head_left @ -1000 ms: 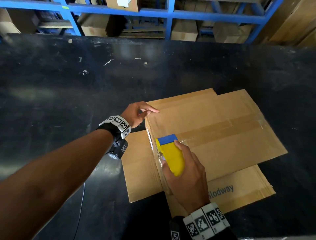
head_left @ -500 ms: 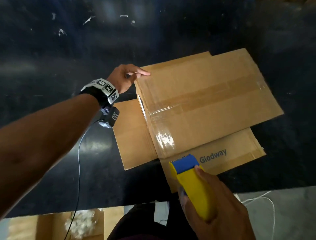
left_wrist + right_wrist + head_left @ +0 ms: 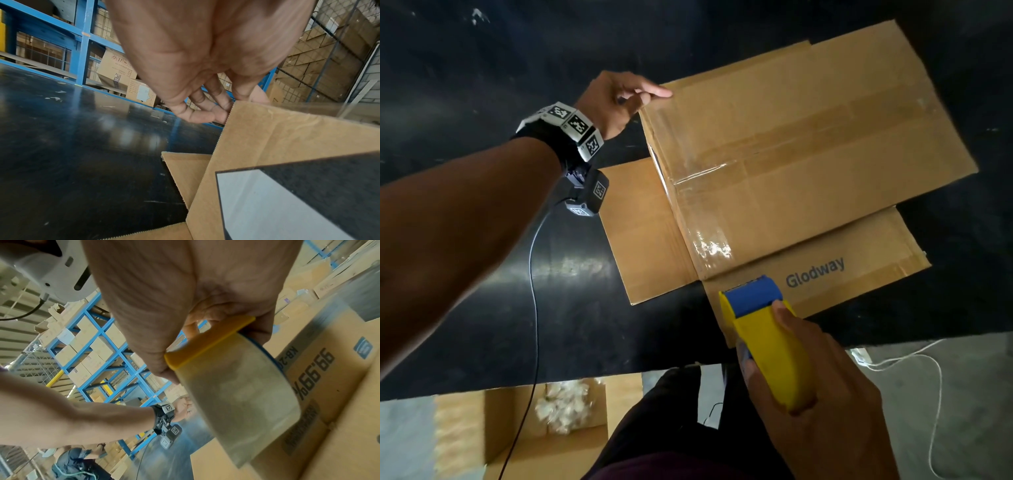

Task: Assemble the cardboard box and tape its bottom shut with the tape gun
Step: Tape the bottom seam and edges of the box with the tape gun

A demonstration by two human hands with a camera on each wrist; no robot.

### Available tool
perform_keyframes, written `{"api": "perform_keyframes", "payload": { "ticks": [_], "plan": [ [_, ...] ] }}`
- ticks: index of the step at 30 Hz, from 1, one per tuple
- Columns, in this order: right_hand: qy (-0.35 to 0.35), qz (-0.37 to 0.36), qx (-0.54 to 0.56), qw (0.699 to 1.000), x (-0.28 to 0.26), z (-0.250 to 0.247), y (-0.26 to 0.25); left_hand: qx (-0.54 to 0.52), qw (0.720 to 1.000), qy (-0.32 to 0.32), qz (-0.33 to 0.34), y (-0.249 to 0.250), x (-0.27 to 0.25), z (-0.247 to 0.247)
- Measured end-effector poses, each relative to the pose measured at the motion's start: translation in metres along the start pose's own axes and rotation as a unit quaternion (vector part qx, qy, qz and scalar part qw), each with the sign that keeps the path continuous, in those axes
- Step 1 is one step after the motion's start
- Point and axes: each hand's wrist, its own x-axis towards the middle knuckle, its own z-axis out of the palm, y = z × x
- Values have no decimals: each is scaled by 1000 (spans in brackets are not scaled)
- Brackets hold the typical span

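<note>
Nearest, right hand (image 3: 822, 387) with its grip wrapped round the yellow-and-blue tape gun (image 3: 763, 339), blue head just short of the cardboard box's (image 3: 808, 150) near flap marked "Glodway" (image 3: 815, 272). Past the flap, box standing bottom-up on the black table (image 3: 482, 308), flaps folded shut, clear tape (image 3: 705, 240) glossy along the left edge and across the centre seam. At the box's far left corner, left hand (image 3: 613, 102), grip pinching the cardboard edge, forefinger laid flat on top.

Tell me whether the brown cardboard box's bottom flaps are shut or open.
Shut: the brown cardboard box's two upturned flaps lie flat, with shiny clear tape running across them.
</note>
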Motion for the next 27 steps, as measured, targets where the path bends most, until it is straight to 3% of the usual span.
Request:
{"api": "perform_keyframes", "payload": {
  "ticks": [7, 14, 19, 22, 25, 27],
  "plan": [
    [-34, 16, -9, 999, -11, 14, 5, 2, 1000, 7, -15, 4, -2, 2],
    [-78, 77, -65, 992, 1, 39, 15, -18, 999, 11, -35, 3, -2, 4],
    [-116, 97, -80, 985, 20, 49, 16, 15, 997, 58, -56, 12, -6, 11],
    [-202, 128, -111, 965, 27, 61, 38, 60, 989, 112, -73, 25, -14, 19],
    [-218, 173, -81, 957, 21, 68, 63, 112, 979, 168, 9, 44, -36, 36],
    [-199, 190, -47, 960, 20, 65, 74, 97, 982, 135, 92, 67, -64, 54]
  ]
}}
